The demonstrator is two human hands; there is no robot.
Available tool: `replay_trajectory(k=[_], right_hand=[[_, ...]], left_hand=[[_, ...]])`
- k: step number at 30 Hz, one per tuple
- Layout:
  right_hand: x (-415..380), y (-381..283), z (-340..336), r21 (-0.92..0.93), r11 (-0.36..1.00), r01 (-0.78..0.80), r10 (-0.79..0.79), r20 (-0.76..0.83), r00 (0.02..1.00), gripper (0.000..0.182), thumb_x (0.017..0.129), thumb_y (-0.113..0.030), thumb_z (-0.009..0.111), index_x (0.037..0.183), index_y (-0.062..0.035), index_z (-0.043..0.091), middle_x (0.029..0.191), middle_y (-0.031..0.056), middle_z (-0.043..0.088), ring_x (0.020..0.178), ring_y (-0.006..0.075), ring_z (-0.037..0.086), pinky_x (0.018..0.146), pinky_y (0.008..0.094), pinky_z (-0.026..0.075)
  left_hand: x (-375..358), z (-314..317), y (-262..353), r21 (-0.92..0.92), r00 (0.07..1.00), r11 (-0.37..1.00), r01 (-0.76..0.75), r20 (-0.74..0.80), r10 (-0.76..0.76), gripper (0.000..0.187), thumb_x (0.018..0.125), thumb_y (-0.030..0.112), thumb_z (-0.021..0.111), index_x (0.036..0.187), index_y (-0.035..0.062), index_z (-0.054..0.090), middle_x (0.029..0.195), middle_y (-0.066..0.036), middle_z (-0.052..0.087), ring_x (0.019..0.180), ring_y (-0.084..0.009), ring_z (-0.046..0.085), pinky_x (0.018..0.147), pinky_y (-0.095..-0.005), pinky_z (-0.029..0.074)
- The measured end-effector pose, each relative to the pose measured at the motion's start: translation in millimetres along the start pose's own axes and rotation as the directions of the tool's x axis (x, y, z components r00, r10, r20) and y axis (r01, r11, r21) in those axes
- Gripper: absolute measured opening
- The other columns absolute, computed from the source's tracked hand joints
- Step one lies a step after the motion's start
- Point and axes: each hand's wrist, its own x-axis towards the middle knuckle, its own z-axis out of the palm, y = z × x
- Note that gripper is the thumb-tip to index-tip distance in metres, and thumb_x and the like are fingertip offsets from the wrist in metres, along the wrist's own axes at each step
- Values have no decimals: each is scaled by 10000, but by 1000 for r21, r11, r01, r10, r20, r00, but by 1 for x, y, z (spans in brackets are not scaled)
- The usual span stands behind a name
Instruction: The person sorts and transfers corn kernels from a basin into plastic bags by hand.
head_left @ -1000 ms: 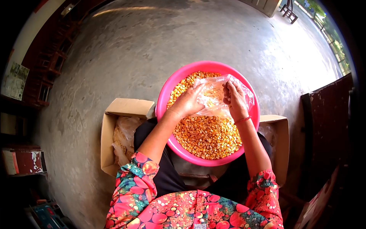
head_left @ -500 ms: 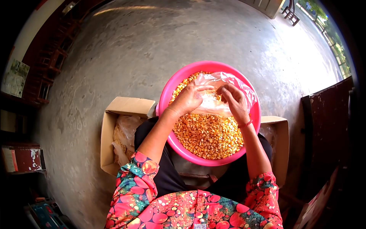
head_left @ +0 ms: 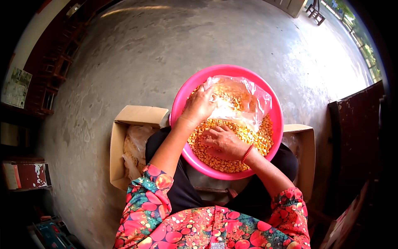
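Note:
A pink basin (head_left: 183,97) filled with yellow corn kernels (head_left: 232,165) rests over my lap. On the kernels in its far half lies a clear plastic bag (head_left: 253,106) with some kernels visible through it. My left hand (head_left: 200,104) grips the bag's left edge with bent fingers. Nearer to me, my right hand (head_left: 224,142), with a red bracelet at the wrist, is down in the kernels, fingers curled; its fingertips are partly hidden and I cannot make out how much it holds.
An open cardboard box (head_left: 117,145) with bagged yellowish contents stands left of my legs, another box (head_left: 306,155) at the right. Dark wooden furniture (head_left: 356,124) is at the far right, chairs (head_left: 62,66) along the left wall. A stool (head_left: 316,15) stands near the doorway.
My right hand has moved from the bag's top down into the kernels at the near side. My left hand has shifted slightly up and left with the bag's edge, and the bag lies more opened out.

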Motion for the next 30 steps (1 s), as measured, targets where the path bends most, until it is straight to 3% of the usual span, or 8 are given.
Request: replay_trajectory(k=[2, 8, 17, 19, 20, 23, 26, 30], right_hand=[[-1, -2, 1, 78, 997, 3, -15, 164, 986, 244, 799, -242, 612, 1020, -140, 622, 1089, 87, 544, 1044, 277, 505, 883, 436, 395], [-1, -1, 12, 93, 996, 11, -26, 171, 985, 149, 806, -228, 587, 837, -87, 553, 908, 108, 539, 881, 300, 557, 750, 431, 440], [2, 0, 8, 280, 942, -184, 159, 110, 981, 161, 864, -204, 550, 835, -46, 567, 721, 166, 578, 681, 348, 605, 608, 432, 472], [7, -1, -1, 536, 811, -236, 267, 20, 964, 156, 876, -192, 560, 864, -37, 580, 723, 210, 567, 664, 354, 584, 607, 422, 450], [11, 0, 0, 607, 758, -239, 328, -38, 944, 198, 915, -211, 538, 853, -27, 573, 660, 135, 559, 582, 263, 547, 575, 372, 442], [13, 0, -23, 881, 292, -372, 455, 214, 864, 306, 978, -282, 459, 801, -49, 549, 654, -60, 435, 544, 52, 414, 488, 235, 356], [11, 10, -35, 923, -168, -346, 394, 384, 835, 285, 974, -300, 473, 786, -91, 520, 602, -73, 344, 485, 32, 293, 435, 210, 250], [8, 18, -50, 935, -303, -185, 478, 317, 819, 246, 968, -296, 486, 825, -100, 526, 567, -81, 314, 473, 37, 271, 435, 203, 228]], left_hand=[[1, -2, -2, -7, 993, 993, 117, 33, -117, 417, 751, 162, 660, 1162, 105, 611, 1110, -229, 559, 1026, -367, 560, 872, -423, 467], [0, 4, -5, -27, 999, 999, 38, -36, -39, 201, 783, 65, 567, 916, 141, 696, 996, -179, 614, 875, -337, 618, 760, -424, 506], [0, 3, -3, -59, 986, 990, 127, 115, -120, 179, 739, 100, 628, 906, 79, 686, 1019, -195, 620, 904, -344, 616, 788, -420, 503], [-3, 2, 0, -46, 991, 995, 85, 106, -79, 239, 728, 114, 641, 961, 69, 666, 1033, -207, 611, 922, -355, 608, 806, -425, 499], [-4, 2, 0, -33, 994, 999, 42, 98, -39, 307, 718, 129, 654, 1016, 58, 645, 1047, -219, 602, 941, -366, 599, 823, -429, 495], [-3, -1, -1, 33, 979, 999, 29, 199, -35, 464, 708, 153, 670, 1148, 46, 568, 1076, -246, 579, 985, -379, 580, 853, -440, 485], [-4, 0, 3, 76, 964, 996, 57, 255, -74, 582, 695, 165, 691, 1244, 83, 517, 1109, -235, 581, 994, -376, 585, 836, -442, 489], [-7, 3, 2, 97, 949, 995, 26, 309, -55, 774, 629, 290, 779, 1297, 77, 451, 1229, -248, 513, 1098, -374, 540, 903, -428, 472]])
